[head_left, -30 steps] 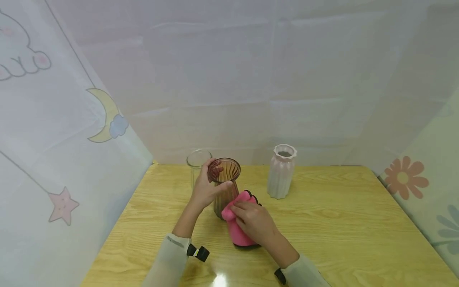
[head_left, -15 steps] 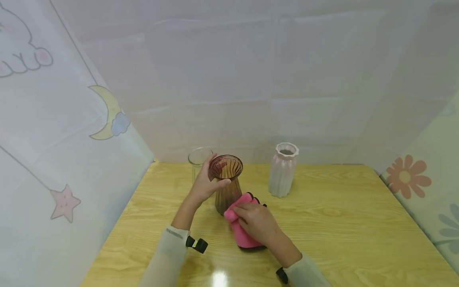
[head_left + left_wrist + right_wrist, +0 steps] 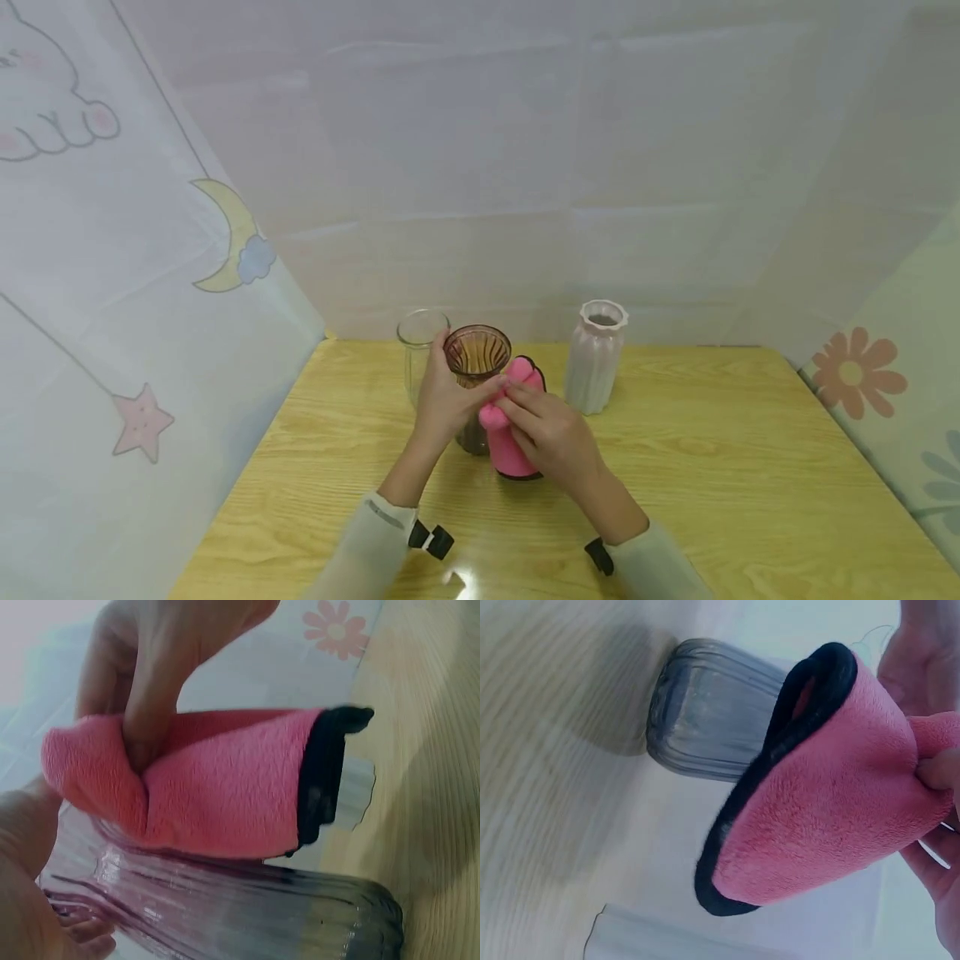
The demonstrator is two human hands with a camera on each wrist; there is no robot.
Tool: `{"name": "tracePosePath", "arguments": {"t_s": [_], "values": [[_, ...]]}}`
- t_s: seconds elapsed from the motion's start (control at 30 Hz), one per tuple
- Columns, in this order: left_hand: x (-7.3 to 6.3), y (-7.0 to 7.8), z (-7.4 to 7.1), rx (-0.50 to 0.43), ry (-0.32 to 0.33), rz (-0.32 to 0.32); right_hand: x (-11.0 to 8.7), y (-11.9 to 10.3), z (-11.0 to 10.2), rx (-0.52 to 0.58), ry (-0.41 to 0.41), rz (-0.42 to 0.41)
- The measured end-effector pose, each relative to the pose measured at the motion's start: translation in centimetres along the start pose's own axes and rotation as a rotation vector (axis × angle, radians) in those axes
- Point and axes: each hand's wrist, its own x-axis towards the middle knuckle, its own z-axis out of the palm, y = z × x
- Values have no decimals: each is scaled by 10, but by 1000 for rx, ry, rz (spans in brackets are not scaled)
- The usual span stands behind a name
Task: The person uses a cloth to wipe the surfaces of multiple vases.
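Note:
A ribbed glass vase (image 3: pixel 472 437), purple at the top and greyish toward its foot, stands on the wooden table. My left hand (image 3: pixel 446 400) grips it around the neck, fingers on the far side; in the left wrist view some of them show near the rim. A folded pink cloth (image 3: pixel 512 450) with black edging is pinched in my right hand (image 3: pixel 553 435), just right of the vase. My left thumb reaches over to the cloth and meets the right fingertips. In the right wrist view the cloth (image 3: pixel 825 802) hides the vase's upper part.
Behind my left hand is a clear glass vase (image 3: pixel 411 367), partly hidden. A white and pale pink fluted vase (image 3: pixel 591 367) stands to the right, toward the table's back edge. Printed sheets (image 3: pixel 465 167) hang behind and beside the wooden table (image 3: pixel 712 467).
My right hand has raised the cloth from the vase's lower side up toward its rim. The left thumb has moved across to the cloth. The vase stays in nearly the same place.

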Motion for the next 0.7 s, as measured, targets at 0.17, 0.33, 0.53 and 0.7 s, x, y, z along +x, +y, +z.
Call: {"name": "tracePosePath", "arguments": {"t_s": [0.17,0.33,0.53,0.7], "values": [[0,3,4,44,46,-51,0,8,9,-11,3,-21],[3,2,2,46,8,-47,-3,12,16,-10,9,-22],[9,-4,-4,15,-68,-16,-5,10,20,-5,8,4],[14,-8,-10,-2,-141,0,-9,6,21,-15,-37,49]]}}
